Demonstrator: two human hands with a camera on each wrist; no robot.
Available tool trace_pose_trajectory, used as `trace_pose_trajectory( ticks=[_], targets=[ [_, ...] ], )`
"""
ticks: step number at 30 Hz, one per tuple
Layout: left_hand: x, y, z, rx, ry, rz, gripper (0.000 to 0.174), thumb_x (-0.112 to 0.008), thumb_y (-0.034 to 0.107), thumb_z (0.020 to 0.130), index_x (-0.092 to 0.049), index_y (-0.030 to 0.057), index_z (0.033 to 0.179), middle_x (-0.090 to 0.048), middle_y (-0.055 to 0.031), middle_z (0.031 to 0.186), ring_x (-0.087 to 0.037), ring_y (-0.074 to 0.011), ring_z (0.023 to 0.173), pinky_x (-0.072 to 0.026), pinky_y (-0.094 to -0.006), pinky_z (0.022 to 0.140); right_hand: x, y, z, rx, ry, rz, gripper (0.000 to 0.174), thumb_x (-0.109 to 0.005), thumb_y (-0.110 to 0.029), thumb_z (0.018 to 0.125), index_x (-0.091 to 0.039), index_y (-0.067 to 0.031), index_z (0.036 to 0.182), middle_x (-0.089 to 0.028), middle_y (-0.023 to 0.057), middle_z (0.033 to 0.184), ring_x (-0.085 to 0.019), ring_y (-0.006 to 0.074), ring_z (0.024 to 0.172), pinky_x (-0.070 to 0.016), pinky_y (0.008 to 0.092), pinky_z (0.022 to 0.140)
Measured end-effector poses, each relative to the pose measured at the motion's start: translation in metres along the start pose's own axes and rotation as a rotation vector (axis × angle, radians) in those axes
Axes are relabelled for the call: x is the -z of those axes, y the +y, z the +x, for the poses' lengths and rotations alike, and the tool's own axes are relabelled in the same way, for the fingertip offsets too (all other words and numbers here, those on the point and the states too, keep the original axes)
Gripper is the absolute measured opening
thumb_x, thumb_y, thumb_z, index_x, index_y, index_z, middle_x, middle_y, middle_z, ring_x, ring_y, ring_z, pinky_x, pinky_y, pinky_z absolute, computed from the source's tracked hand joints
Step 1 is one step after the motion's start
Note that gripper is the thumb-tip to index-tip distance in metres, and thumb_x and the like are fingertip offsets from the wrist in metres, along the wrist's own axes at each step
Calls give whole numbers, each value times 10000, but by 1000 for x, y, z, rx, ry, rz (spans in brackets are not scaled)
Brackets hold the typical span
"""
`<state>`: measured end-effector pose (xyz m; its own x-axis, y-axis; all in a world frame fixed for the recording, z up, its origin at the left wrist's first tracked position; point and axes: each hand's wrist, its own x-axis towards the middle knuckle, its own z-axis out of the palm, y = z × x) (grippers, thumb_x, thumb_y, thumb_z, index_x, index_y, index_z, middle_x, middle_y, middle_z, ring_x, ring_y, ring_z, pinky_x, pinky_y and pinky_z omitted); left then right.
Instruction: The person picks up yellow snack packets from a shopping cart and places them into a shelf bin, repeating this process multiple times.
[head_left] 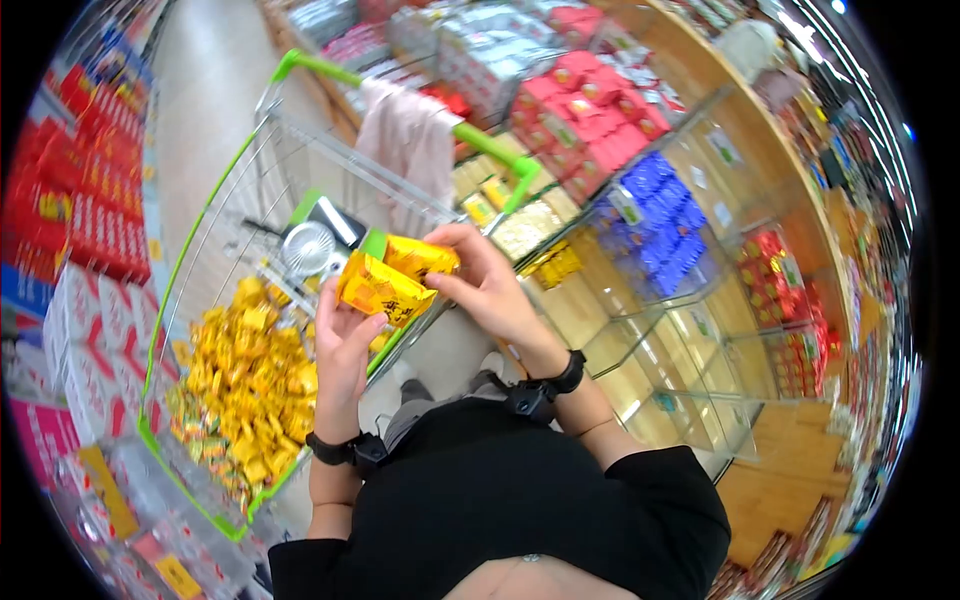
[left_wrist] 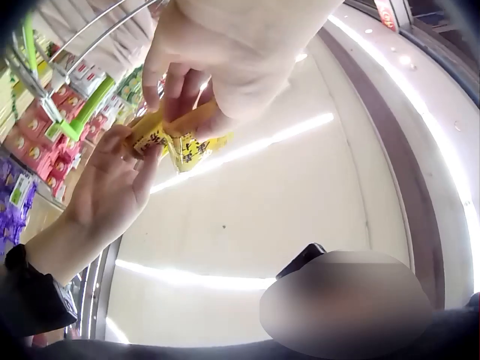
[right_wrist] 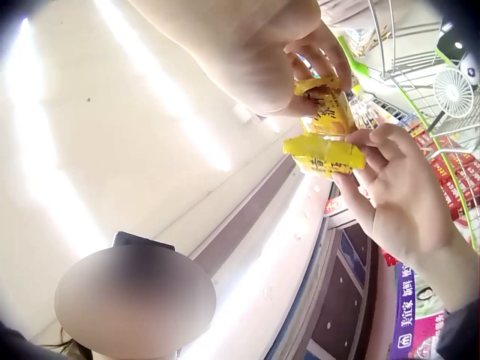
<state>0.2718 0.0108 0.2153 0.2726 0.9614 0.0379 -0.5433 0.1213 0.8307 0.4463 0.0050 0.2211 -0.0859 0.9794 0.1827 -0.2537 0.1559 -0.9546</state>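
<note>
My left hand (head_left: 343, 345) pinches a small yellow snack packet (head_left: 385, 292) with dark printed characters. Close beside it, my right hand (head_left: 490, 285) holds a second yellow packet (head_left: 420, 257) between thumb and fingers. The right wrist view has the left hand's packet (right_wrist: 322, 156) just below the other packet (right_wrist: 330, 112), the two overlapping. Both hands are raised over the near side of a green-rimmed shopping cart (head_left: 205, 215). Inside the cart lies a heap of similar yellow packets (head_left: 250, 380).
A small white fan (head_left: 308, 248) sits in the cart, and a pale pink cloth (head_left: 408, 135) hangs over its handle. Right of me stand clear display bins with purple packets (head_left: 655, 225) and red packets (head_left: 595, 110). Stacked red boxes (head_left: 95, 210) line the left.
</note>
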Motion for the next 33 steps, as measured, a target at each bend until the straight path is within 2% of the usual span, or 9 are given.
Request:
trace_pose_trajectory(
  ticks=[1,5,13,16,20,23,25,28,33],
  targets=[
    [-11,-6,6,-2,-4,5,411,-561,-56,687,-379,21,1047,-479,-64,1001,-453,-152,978,-352,-289,863,7,-4,-4,13,15,-10,321,-508,20,768,-395,-33,1064,-450,52,1045,-437,121,1008,-370,258,848],
    [-42,-28,20,44,-76,20,342,-564,-57,703,-409,29,995,-488,-56,998,-455,-142,978,-359,-280,853,34,-17,-20,98,119,-23,335,-491,39,757,-408,-37,1073,-458,56,1058,-446,136,1036,-375,268,862],
    [-93,-70,32,152,-258,4,459,-561,-62,713,-380,-5,1132,-488,-83,1074,-475,-161,1013,-367,-275,874,79,-38,-56,232,270,-43,337,-438,40,768,-404,-32,1096,-453,46,1058,-441,130,1022,-346,263,872],
    [-114,-78,29,187,-320,30,456,-563,-52,721,-382,-9,1137,-508,-83,1048,-501,-158,980,-383,-264,855,96,-43,-74,240,296,-43,331,-447,-1,778,-402,-29,1105,-449,50,1065,-434,132,1026,-341,265,875],
    [-137,-91,25,187,-380,126,361,-585,-37,719,-429,-4,1044,-526,-92,1015,-523,-145,932,-409,-260,824,117,-52,-93,250,298,-64,330,-459,-64,789,-400,-28,1112,-443,57,1084,-421,136,1046,-329,276,890],
    [-153,-100,22,223,-415,136,315,-594,-37,713,-445,-7,990,-546,-96,971,-549,-140,869,-439,-250,775,127,-57,-108,244,314,32,355,-512,-68,771,-406,-33,1108,-441,59,1096,-415,140,1059,-319,279,905],
    [-162,-107,20,249,-432,177,311,-599,-34,711,-453,-14,985,-558,-94,936,-560,-137,830,-452,-244,742,135,-58,-119,226,358,-93,439,-612,-87,719,-410,-43,1107,-451,59,1092,-427,144,1053,-328,286,905],
    [-177,-113,16,294,-453,244,304,-610,-26,705,-469,-25,974,-575,-88,879,-575,-133,764,-470,-237,689,147,-62,-133,208,384,-258,552,-671,-74,658,-385,-38,1129,-453,67,1091,-434,153,1047,-338,295,899],
    [-190,-132,12,376,-532,310,302,-617,-14,703,-483,-35,974,-584,-92,865,-585,-133,710,-483,-237,657,162,-64,-158,200,443,-320,551,-687,-66,650,-398,-44,1119,-456,62,1084,-448,155,1034,-348,294,893]
  ],
)
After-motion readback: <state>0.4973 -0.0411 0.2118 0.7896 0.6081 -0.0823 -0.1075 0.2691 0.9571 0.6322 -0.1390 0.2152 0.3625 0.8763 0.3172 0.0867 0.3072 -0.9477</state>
